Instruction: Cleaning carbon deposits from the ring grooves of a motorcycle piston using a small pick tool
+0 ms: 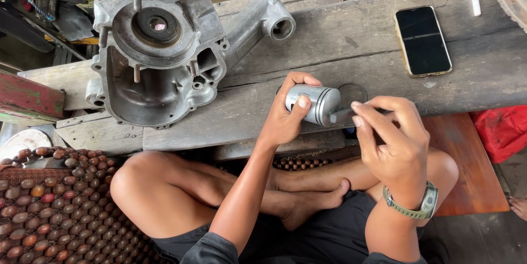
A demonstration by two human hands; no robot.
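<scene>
My single head camera looks steeply down, close over my lap, facing the wooden desk [340, 44] stretching toward twelve o'clock.

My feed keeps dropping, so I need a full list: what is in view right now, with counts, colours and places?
Grey cast-metal engine casing: one, on the weathered wooden bench, upper left.
Shiny silver metal piston: one, held over the bench's front edge.
Thin dark wire ring: one, on the bench just behind the piston.
Black smartphone with gold edge: one, face up, bench upper right.
Small white stick: one, bench far right.
Brown wooden-bead mat: one, lower left.
Red cloth: one, right edge.
Left hand: grip closed around the piston.
Right hand: wears a green-strapped wristwatch, fingertips pinching a small metal part at the piston's end.
</scene>
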